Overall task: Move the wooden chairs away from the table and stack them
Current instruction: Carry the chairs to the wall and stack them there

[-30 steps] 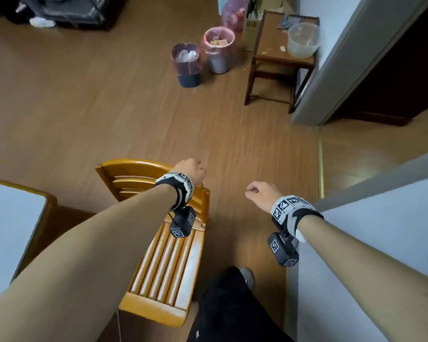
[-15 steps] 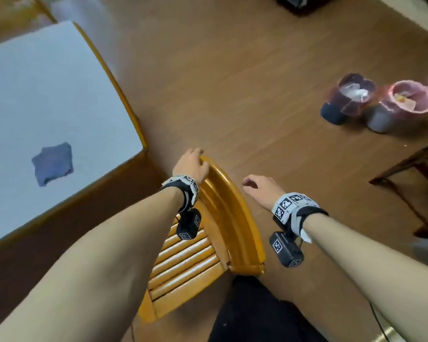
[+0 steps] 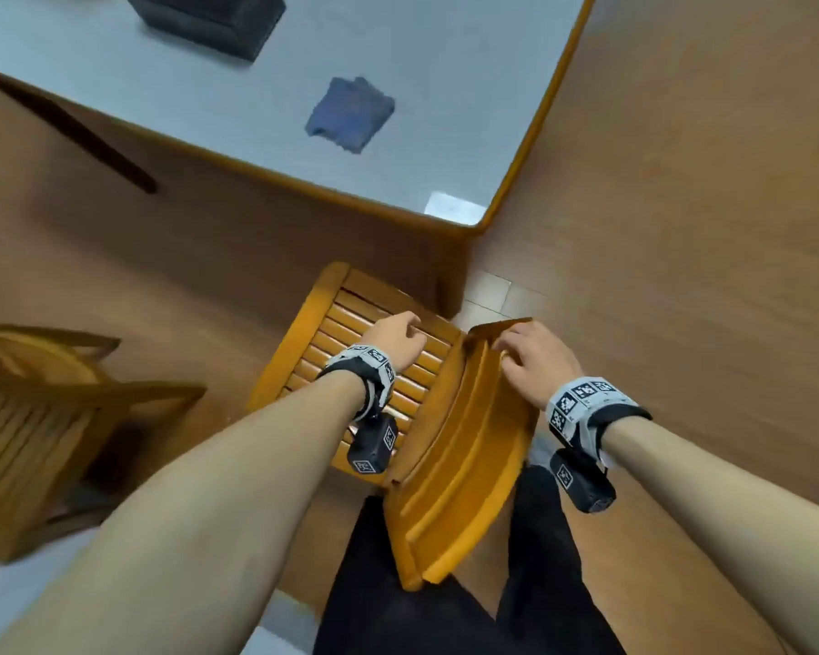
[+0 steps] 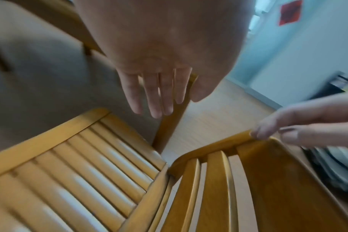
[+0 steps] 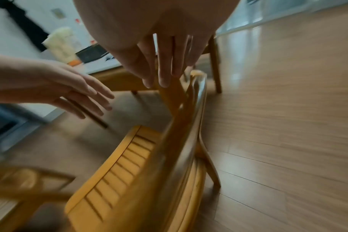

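Note:
A slatted wooden chair (image 3: 351,323) stands by the corner of the white-topped table (image 3: 516,172), with its curved backrest (image 3: 459,465) toward me. My left hand (image 3: 396,338) hovers over the seat (image 4: 69,172), and its fingers (image 4: 155,94) are straight and hold nothing. My right hand (image 3: 530,356) rests on the far top corner of the backrest. In the right wrist view its fingers (image 5: 165,62) lie nearly straight against the top rail. A second wooden chair (image 3: 34,418) stands at the left.
A folded blue cloth (image 3: 351,115) and a black box (image 3: 214,16) lie on the table. Brown wooden floor (image 3: 682,229) stretches to the right of the chair. My dark-trousered legs (image 3: 445,583) stand right behind the backrest.
My view has swung toward the table. The left hand has come off the backrest and is now over the seat. The right hand has moved onto the backrest corner.

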The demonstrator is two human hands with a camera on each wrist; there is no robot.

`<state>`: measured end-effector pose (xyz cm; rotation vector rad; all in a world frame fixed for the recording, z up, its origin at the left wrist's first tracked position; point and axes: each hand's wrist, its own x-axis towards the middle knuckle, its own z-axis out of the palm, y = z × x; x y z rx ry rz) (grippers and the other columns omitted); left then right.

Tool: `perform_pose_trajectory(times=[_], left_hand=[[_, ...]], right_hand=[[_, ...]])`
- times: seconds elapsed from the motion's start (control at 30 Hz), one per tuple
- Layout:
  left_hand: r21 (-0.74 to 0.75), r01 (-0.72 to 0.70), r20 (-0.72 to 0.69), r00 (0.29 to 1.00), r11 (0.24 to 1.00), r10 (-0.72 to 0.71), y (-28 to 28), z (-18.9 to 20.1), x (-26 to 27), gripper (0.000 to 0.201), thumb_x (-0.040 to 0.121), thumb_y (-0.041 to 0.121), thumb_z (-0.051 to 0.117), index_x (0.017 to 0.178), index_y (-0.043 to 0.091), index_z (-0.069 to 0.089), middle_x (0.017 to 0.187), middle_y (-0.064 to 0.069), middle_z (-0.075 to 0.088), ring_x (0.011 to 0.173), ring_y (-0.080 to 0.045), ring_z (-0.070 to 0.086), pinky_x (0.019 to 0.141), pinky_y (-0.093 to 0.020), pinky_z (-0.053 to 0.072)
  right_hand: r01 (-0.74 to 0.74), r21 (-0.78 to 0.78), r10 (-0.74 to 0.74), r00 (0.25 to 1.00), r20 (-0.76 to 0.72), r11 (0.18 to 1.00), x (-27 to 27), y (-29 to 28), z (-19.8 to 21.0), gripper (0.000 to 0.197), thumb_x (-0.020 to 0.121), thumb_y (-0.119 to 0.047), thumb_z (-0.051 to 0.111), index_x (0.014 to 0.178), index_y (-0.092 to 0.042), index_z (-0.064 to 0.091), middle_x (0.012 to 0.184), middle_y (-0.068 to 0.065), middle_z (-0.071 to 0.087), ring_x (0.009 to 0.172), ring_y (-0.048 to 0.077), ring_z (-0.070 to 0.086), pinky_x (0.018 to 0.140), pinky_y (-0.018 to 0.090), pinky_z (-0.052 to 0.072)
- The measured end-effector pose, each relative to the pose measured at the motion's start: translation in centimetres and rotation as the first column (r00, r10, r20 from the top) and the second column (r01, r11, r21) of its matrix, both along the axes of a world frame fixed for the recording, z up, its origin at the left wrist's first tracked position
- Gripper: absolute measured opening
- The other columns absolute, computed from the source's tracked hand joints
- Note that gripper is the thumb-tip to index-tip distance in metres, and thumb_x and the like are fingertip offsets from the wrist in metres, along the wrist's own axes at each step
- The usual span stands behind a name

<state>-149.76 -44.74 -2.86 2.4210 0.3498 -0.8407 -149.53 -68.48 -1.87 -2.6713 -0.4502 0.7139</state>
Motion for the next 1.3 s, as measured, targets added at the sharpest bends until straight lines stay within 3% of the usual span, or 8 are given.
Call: perform_pose_trajectory(times=[0.2, 0.37, 0.5, 0.7, 0.83, 1.0, 1.1, 1.3], left_hand=[[0.011, -0.523, -0.067, 0.85, 0.852, 0.523, -2.5, -0.6, -7.2, 0.042, 0.093, 0.029, 0.048, 0.133, 0.02, 0.059, 0.121, -0.002, 0.064, 0.089, -0.018, 0.06, 0.078, -0.031, 0.052], [-0.01, -0.736, -0.108, 0.674, 0.677, 0.731, -6.5, 0.2, -12.7, 0.04, 0.095, 0.03, 0.048, 0.132, 0.02, 0.06, 0.12, -0.004, 0.064, 0.078, -0.018, 0.059, 0.057, -0.024, 0.041], [0.0, -0.759, -0.168, 0.641, 0.651, 0.749, -9.6, 1.2, -14.9, 0.039, 0.096, 0.035, 0.049, 0.129, 0.019, 0.062, 0.124, -0.004, 0.064, 0.105, -0.024, 0.062, 0.088, -0.035, 0.053], [0.107, -0.663, -0.278, 0.695, 0.741, 0.663, -17.3, -0.4, -18.8, 0.067, 0.098, 0.065, 0.028, 0.146, 0.023, 0.05, 0.149, -0.005, 0.049, 0.133, -0.029, 0.047, 0.108, -0.04, 0.038], [0.202, -0.662, -0.131, 0.712, 0.722, 0.69, -19.4, -1.5, -19.8, 0.076, 0.092, 0.077, 0.018, 0.145, 0.032, 0.05, 0.147, -0.001, 0.05, 0.135, -0.028, 0.041, 0.11, -0.048, 0.029], [0.245, -0.635, -0.021, 0.752, 0.733, 0.659, -21.0, -1.8, -20.9, 0.065, 0.083, 0.069, 0.055, 0.139, 0.037, 0.05, 0.142, 0.003, 0.051, 0.128, -0.025, 0.043, 0.109, -0.046, 0.027], [0.316, -0.613, -0.066, 0.747, 0.724, 0.662, -20.4, -2.5, -21.3, 0.056, 0.083, 0.04, 0.063, 0.137, 0.037, 0.051, 0.135, 0.003, 0.055, 0.12, -0.024, 0.049, 0.108, -0.046, 0.032], [0.34, -0.564, -0.215, 0.732, 0.752, 0.646, -17.8, -2.7, -21.4, 0.031, 0.079, 0.061, 0.058, 0.104, 0.041, 0.055, 0.091, 0.007, 0.062, 0.083, -0.02, 0.061, 0.081, -0.036, 0.052]], right_hand=[[-0.478, -0.064, 0.473, 0.878, -0.07, 0.876, 2.0, -0.2, -3.6, 0.025, 0.093, -0.034, 0.048, 0.106, -0.028, 0.069, 0.113, -0.007, 0.067, 0.109, 0.016, 0.055, 0.101, 0.037, 0.04], [-0.711, -0.184, 0.7, 0.702, -0.131, 0.678, 2.3, -0.8, -3.3, 0.029, 0.093, -0.04, 0.042, 0.098, -0.027, 0.068, 0.104, -0.004, 0.068, 0.104, 0.02, 0.057, 0.101, 0.043, 0.037], [-0.776, -0.189, 0.76, 0.629, -0.164, 0.602, 2.5, -1.0, -2.8, 0.031, 0.094, -0.039, 0.038, 0.086, -0.025, 0.064, 0.088, -0.002, 0.065, 0.092, 0.022, 0.06, 0.095, 0.042, 0.041], [-0.892, -0.185, 0.892, 0.437, -0.119, 0.412, 2.6, -2.5, -2.6, 0.056, 0.095, -0.055, 0.013, 0.09, -0.028, 0.062, 0.094, 0.0, 0.068, 0.092, 0.022, 0.058, 0.092, 0.045, 0.042], [-0.945, -0.147, 0.942, 0.311, -0.13, 0.291, 3.6, -3.1, -3.2, 0.075, 0.093, -0.07, 0.007, 0.124, -0.03, 0.062, 0.121, -0.001, 0.065, 0.113, 0.022, 0.054, 0.102, 0.049, 0.039], [-0.98, -0.117, 0.98, 0.173, -0.102, 0.161, 4.3, -3.7, -3.9, 0.073, 0.085, -0.081, 0.025, 0.135, -0.034, 0.051, 0.124, -0.007, 0.06, 0.11, 0.019, 0.055, 0.099, 0.047, 0.044], [-0.984, -0.122, 0.99, 0.133, -0.036, 0.128, 4.3, -3.8, -4.3, 0.056, 0.087, -0.069, 0.045, 0.133, -0.037, 0.052, 0.121, -0.008, 0.062, 0.107, 0.017, 0.057, 0.094, 0.044, 0.048], [-0.969, -0.144, 0.969, 0.173, 0.179, 0.199, 3.8, -3.7, -6.3, 0.02, 0.088, -0.048, 0.053, 0.094, -0.035, 0.066, 0.073, -0.013, 0.062, 0.065, 0.011, 0.059, 0.062, 0.033, 0.056]])
